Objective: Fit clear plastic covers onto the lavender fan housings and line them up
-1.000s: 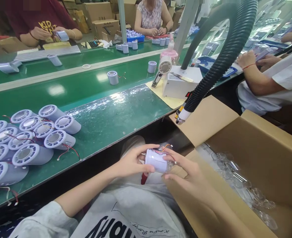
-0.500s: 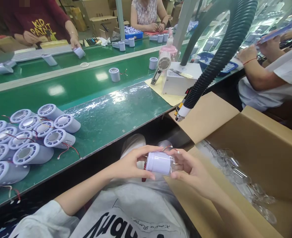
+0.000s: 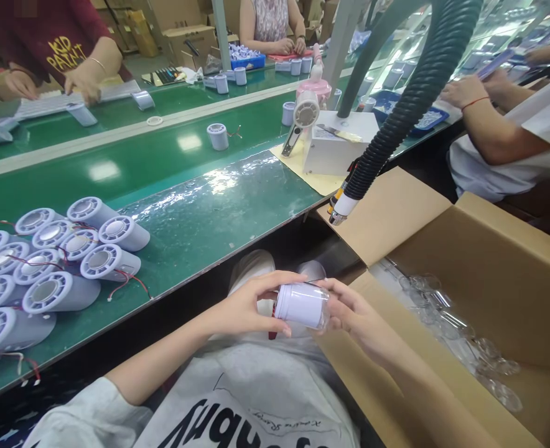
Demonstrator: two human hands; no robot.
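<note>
Over my lap I hold a lavender cylindrical housing (image 3: 299,305) lying on its side, with a clear plastic sleeve around it. My left hand (image 3: 261,305) grips its left end between thumb and fingers. At the other end, my right hand (image 3: 344,308) has its fingers closed on the clear rim. Something red shows below the left end, partly hidden by my hand. Behind the housing, a round translucent piece (image 3: 312,270) is partly covered. Several similar lavender housings (image 3: 63,292) with red and white wires stand grouped on the green bench at left.
An open cardboard box (image 3: 484,261) with several clear plastic sleeves (image 3: 456,330) is at my right. A black flexible hose (image 3: 396,134) hangs over it from a white box (image 3: 333,152). A lone housing (image 3: 218,137) stands on the green belt (image 3: 144,149). Co-workers sit opposite and at right.
My right hand has shifted its fingers on the clear end, and the wires seen above the housing no longer show. Opposite, a co-worker's hand has left a lavender part and moved left.
</note>
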